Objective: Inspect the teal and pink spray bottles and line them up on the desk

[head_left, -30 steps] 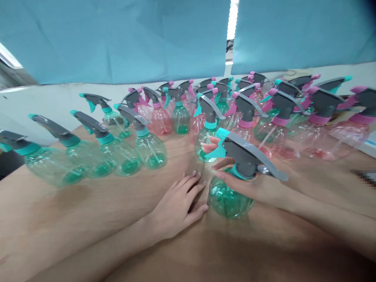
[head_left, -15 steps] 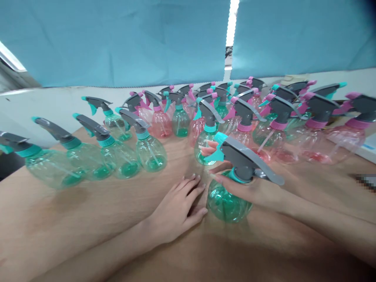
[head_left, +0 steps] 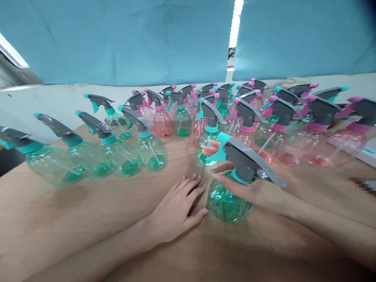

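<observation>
Right hand (head_left: 249, 190) is wrapped snug round the neck of the clear green plastic spray bottle (head_left: 227, 204), just under its grey trigger head (head_left: 246, 158). The base seems to rest on the wooden table (head_left: 73, 219). Left hand (head_left: 176, 209) lies flat and open, holding nothing, just beside the belly. It looks light, thin-walled and slick, so the neck is the sure hold. Other green and pink spray bottles (head_left: 151, 150) crowd beyond the grip; open room lies nearer the person.

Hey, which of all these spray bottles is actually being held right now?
The green bottle nearest the camera, alone in front of the other bottles: the right hand grips its neck under the grey trigger head.
</observation>
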### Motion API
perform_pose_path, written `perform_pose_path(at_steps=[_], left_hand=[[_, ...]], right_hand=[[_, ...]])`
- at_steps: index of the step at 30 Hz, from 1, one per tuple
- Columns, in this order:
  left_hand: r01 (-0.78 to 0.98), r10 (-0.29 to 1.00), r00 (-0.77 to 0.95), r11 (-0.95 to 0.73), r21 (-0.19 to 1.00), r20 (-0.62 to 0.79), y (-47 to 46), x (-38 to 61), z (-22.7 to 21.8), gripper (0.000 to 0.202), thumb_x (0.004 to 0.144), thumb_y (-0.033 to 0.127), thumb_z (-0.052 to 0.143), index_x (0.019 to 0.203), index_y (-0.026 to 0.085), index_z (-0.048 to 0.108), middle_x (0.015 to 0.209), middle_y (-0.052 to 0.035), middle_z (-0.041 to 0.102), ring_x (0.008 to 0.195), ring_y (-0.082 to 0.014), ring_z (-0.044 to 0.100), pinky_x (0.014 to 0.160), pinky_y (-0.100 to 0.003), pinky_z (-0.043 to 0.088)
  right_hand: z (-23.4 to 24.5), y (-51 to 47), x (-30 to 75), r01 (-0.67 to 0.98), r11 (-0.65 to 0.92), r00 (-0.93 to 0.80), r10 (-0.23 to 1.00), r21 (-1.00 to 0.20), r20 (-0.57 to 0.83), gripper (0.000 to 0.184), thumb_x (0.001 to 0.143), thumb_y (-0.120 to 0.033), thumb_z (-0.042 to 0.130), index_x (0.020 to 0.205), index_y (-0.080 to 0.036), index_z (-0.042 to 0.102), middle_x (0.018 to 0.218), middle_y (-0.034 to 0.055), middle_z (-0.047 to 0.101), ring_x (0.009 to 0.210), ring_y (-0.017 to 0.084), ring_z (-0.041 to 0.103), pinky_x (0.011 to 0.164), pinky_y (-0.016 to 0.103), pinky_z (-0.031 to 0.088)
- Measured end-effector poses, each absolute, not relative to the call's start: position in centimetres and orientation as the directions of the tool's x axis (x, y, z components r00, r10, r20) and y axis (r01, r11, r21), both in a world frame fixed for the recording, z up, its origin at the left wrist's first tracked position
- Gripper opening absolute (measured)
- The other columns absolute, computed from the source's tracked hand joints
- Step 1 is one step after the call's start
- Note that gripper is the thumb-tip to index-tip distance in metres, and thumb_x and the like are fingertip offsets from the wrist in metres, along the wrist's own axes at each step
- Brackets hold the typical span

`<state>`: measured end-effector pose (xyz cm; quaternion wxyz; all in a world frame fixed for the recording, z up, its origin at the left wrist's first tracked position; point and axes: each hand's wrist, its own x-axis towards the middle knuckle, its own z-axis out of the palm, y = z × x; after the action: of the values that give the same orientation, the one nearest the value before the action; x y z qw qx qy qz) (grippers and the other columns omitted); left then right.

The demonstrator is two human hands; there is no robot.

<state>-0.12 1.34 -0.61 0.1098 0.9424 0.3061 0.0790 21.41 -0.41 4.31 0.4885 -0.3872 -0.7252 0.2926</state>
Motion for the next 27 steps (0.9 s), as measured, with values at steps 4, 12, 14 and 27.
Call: perform_pose_path(at_steps=[4,12,14,27], left_hand=[[0.559,0.598,0.795,-0.787,0.261,0.102,1.3,-0.1,-0.7,0.052,0.097,0.042,0.052,0.140,0.014,0.046,0.147,-0.0153,0.045,0.136,-0.0318,0.039,0.110,-0.051,0.033],[0.555,0.596,0.794,-0.790,0.259,0.117,1.3,-0.1,-0.7,0.051,0.097,0.042,0.053,0.139,0.014,0.048,0.147,-0.0162,0.046,0.137,-0.0325,0.039,0.111,-0.052,0.032],[0.551,0.596,0.793,-0.791,0.267,0.129,1.3,-0.1,-0.7,0.050,0.097,0.042,0.053,0.139,0.016,0.048,0.147,-0.0152,0.046,0.137,-0.0324,0.039,0.111,-0.052,0.031],[0.545,0.594,0.792,-0.792,0.276,0.142,1.5,-0.2,-1.0,0.051,0.097,0.043,0.053,0.139,0.016,0.048,0.148,-0.0145,0.045,0.138,-0.0321,0.038,0.112,-0.052,0.031]], right_hand=[[4.4,-0.4,21.3,0.298,0.517,-0.234,0.855,-0.803,0.463,0.042,0.084,-0.023,0.057,0.125,-0.030,0.058,0.103,0.0040,0.073,0.084,0.020,0.074,0.075,0.036,0.062],[5.4,-0.3,20.9,0.372,0.466,-0.167,0.884,-0.803,0.436,0.047,0.077,-0.021,0.058,0.124,-0.027,0.059,0.094,0.0055,0.074,0.092,0.025,0.073,0.074,0.035,0.063],[5.5,-0.4,20.8,0.365,0.467,-0.162,0.884,-0.805,0.439,0.046,0.077,-0.020,0.058,0.123,-0.027,0.060,0.094,0.0049,0.075,0.086,0.023,0.074,0.074,0.036,0.064],[5.4,-0.6,21.4,0.489,0.494,-0.193,0.865,-0.719,0.462,0.020,0.084,-0.024,0.056,0.100,-0.030,0.068,0.088,0.0028,0.075,0.079,0.023,0.073,0.070,0.038,0.063]])
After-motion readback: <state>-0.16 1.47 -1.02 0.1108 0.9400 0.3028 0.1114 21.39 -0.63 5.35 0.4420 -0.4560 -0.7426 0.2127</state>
